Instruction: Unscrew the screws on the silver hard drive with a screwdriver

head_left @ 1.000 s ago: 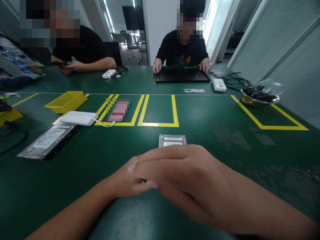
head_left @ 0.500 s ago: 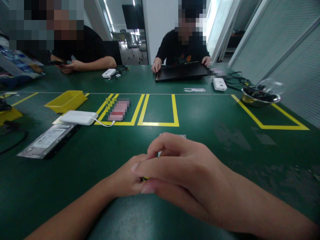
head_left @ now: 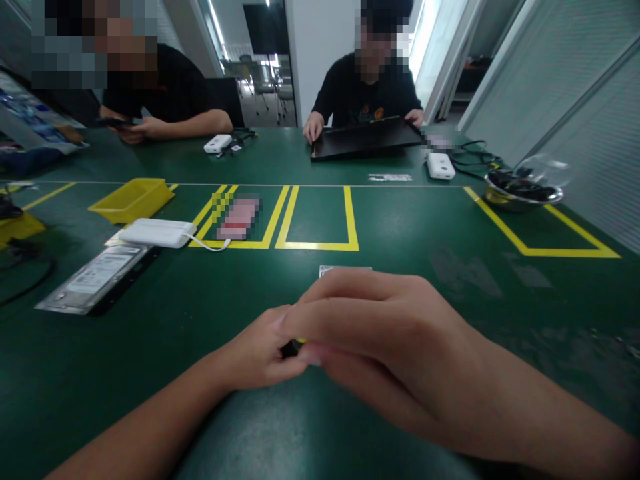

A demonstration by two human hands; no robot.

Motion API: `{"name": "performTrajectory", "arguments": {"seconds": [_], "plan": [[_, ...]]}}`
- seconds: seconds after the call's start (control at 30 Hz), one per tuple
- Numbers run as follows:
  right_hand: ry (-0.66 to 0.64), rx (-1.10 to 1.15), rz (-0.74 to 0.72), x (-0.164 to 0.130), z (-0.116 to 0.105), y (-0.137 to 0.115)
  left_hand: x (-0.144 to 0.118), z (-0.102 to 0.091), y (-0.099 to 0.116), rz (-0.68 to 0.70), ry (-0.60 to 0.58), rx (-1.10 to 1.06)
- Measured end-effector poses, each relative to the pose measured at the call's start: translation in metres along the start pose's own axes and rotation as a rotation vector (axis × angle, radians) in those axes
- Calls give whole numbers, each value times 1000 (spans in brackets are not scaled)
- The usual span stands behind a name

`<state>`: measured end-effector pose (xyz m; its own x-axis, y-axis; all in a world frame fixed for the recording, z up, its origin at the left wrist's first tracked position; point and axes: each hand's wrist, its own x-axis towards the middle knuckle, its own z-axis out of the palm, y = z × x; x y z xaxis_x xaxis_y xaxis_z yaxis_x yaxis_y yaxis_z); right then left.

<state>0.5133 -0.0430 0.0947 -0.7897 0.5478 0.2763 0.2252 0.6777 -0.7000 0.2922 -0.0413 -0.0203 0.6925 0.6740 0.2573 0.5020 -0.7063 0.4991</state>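
My right hand [head_left: 395, 340] is closed in front of me, thumb and fingers pinched together over my left hand. A small yellow and black thing [head_left: 301, 341] shows as a sliver between its fingertips; the rest is hidden. My left hand [head_left: 260, 350] reaches in from the left, its thumb touching the right thumb tip and its other fingers curled out of sight behind the right hand. Just beyond the right knuckles, the edge of a flat silvery-white piece [head_left: 345, 271] sticks out, mostly covered.
On the green table [head_left: 210, 280] lie a hard drive in a clear bag [head_left: 97, 273], a white power bank [head_left: 157, 233] cabled to a phone [head_left: 240, 219], a yellow bin [head_left: 131, 200] and a metal bowl [head_left: 523, 195]. Across sit two people; one holds a black panel [head_left: 367, 140].
My right fingertips have shifted slightly up and right, and the gap beneath the right index finger has closed. The left thumb now reaches further right. The far person's panel has tilted a little.
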Motion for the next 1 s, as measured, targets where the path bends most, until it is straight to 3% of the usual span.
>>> {"name": "performTrajectory", "arguments": {"seconds": [0.1,0.27,0.43,1.0], "plan": [[19,29,-29,1,0,1,2,-2,2,57,53,-90],[33,44,-53,0,0,1,5,-6,4,23,-12,-98],[41,5,-42,-1,0,1,5,-5,4,57,1,-153],[28,-13,-15,-1,-3,1,2,-3,1,-72,-88,-126]]}}
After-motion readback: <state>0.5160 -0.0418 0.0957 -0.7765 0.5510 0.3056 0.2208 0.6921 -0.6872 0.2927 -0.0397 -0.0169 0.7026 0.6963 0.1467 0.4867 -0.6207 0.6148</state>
